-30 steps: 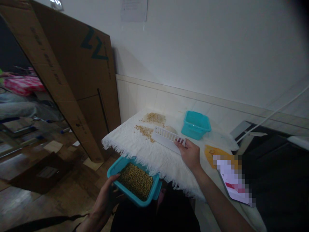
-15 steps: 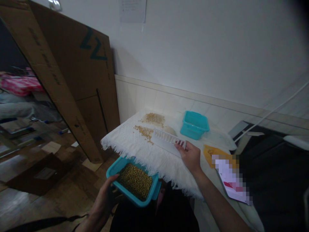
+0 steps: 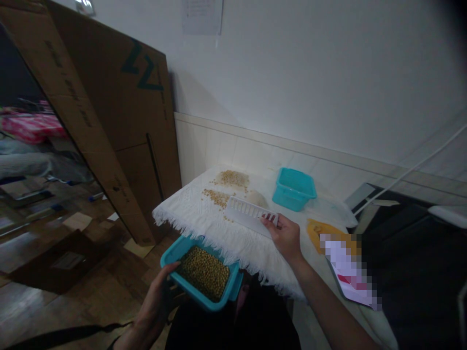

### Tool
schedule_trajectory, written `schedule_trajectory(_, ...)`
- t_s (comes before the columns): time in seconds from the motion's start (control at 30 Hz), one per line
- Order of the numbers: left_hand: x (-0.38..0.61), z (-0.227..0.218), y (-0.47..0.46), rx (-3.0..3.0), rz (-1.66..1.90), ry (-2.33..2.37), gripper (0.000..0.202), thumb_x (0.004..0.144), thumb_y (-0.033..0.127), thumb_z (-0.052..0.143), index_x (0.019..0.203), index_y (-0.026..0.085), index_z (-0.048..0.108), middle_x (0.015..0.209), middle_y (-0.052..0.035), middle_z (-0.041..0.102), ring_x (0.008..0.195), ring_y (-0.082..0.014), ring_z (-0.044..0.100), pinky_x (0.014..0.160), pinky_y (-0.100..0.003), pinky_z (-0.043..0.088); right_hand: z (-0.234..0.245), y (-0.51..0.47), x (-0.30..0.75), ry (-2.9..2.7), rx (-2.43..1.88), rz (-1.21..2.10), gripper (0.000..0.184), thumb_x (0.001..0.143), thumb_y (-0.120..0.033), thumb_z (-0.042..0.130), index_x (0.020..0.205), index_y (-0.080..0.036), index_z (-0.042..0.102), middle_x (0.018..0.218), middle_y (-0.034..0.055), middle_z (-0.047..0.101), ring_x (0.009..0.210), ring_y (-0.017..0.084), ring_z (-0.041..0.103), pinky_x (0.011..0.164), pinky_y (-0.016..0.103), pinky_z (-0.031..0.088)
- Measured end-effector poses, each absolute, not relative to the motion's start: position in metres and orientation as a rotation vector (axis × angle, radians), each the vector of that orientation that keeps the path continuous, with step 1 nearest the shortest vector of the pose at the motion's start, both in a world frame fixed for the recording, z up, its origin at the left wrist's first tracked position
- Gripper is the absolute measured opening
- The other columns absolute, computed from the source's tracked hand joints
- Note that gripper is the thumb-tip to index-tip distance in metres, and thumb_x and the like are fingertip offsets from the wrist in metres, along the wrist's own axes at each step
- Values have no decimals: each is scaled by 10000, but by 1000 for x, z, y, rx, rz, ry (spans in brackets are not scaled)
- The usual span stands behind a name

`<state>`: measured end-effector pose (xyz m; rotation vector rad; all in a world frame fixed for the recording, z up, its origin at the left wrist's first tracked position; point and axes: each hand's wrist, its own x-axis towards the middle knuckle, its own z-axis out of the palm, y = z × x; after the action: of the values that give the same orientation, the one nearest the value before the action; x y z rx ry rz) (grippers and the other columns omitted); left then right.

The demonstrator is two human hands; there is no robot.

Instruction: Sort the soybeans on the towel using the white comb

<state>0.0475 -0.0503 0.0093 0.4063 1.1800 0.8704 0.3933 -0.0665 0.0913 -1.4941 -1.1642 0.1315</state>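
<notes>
My left hand (image 3: 160, 291) grips the near left side of a teal plastic container (image 3: 171, 252), its thumb over the rim. Inside lie many yellowish-green soybeans (image 3: 206, 272). The container is held just below the fringed front edge of a white cloth (image 3: 204, 228). In my right hand (image 3: 286, 236) is a white slotted plastic strip (image 3: 248, 218), held by its right end over the cloth, with its left end beside scattered beans (image 3: 218, 198). Farther back on the cloth lies a second patch of beans (image 3: 231, 178), and a pale whitish mound (image 3: 256, 198) sits behind the strip.
A second teal container (image 3: 295, 189) stands at the back right, with a clear plastic lid (image 3: 333, 211) beside it. Nearer on the right lie an orange packet (image 3: 315, 233) and a blurred-out flat device (image 3: 350, 277). A tall cardboard box (image 3: 109, 112) rises at the left.
My right hand has moved the slotted strip slightly left, and its left end now covers some of the near beans. My left hand and the container have stayed put.
</notes>
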Motion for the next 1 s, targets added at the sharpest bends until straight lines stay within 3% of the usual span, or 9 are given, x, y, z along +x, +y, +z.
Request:
schedule_trajectory(0.17,46,4,-48,414,893,1180,479,769,478,885,1117,170,768,1030,-119,826,870,-316,808,751,-435,678,92,-61,388,-1153,-1448,228,275,792,-472,779,758,-200,793,661,45,776,601,224,716,548,279,518)
schedule_trajectory(0.6,49,8,-45,373,898,1190,252,868,360,806,1033,178,748,959,-101,789,820,-294,788,745,-447,678,92,-73,370,-1232,-1399,350,257,813,-445,801,819,-193,850,724,54,814,628,226,749,573,281,571)
schedule_trajectory(1.0,50,12,-51,374,892,1150,434,758,420,902,1081,184,736,889,-69,761,769,-270,767,694,-405,661,92,-113,332,-1331,-1354,287,185,890,-389,788,858,-229,877,721,43,827,594,221,771,567,266,584)
